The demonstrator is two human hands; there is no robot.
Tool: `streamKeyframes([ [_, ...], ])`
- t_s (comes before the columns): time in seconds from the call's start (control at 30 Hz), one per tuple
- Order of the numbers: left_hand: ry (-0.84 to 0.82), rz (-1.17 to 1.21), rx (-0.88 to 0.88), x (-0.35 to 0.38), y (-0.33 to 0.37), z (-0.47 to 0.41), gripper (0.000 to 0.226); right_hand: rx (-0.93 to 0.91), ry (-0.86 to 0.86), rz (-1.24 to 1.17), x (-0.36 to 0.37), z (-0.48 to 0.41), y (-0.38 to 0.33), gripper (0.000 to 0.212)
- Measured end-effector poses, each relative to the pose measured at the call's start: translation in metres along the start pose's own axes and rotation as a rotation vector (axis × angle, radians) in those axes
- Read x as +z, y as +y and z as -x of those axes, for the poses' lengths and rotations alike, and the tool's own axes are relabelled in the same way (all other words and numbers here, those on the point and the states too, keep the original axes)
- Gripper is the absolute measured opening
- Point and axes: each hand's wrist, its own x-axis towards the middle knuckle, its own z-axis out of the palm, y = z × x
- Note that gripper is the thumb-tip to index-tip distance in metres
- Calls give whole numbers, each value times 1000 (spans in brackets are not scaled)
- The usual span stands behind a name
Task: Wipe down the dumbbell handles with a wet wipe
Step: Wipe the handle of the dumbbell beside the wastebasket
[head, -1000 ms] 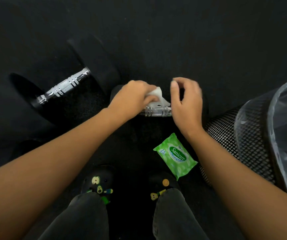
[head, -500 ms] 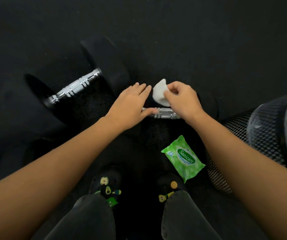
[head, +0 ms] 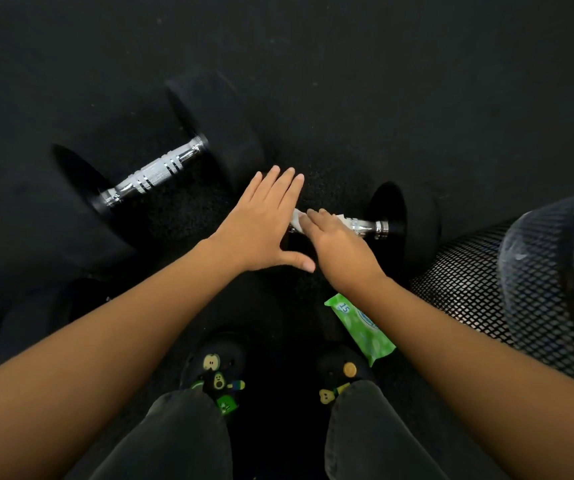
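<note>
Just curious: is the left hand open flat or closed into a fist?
Open flat. The left hand has its fingers straight and together, thumb spread, holding nothing; the right hand presses the wet wipe onto the handle.

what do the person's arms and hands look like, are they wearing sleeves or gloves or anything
Both forearms are bare up to the frame edge: no sleeves in view. The left hand and right hand have no gloves, and no rings, watch or wristband show on the visible sides. Fingernails look short and unpainted. Lower down, the person wears dark grey trousers and black clogs decorated with small charms, including avocado shapes.
</note>
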Motion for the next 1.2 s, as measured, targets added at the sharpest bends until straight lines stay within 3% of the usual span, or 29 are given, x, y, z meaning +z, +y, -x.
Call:
streamKeyframes([
  [0.27,-74,-64,-5,-3,3,-2,138,143,30,-29,-4,-23,-11,40],
  [0.47,-104,-115,-8,-7,5,0,140,-6,-22,7,0,-1,-9,62],
  [0.63,-103,-117,-18,-10,7,0,140,89,21,17,4,1,1,64],
  [0.8,-101,-83,-26,-9,7,0,142,165,33,-60,-2,-23,-14,39],
  [1.0,-99,-97,-22,-9,7,0,142,25,-10,19,2,-3,-10,63],
  [1.1,-97,-114,-26,-9,8,0,142,125,69,-17,2,0,3,59],
  [1.2,-96,-112,-29,-10,8,-1,142,250,103,-39,-3,-13,5,39],
])
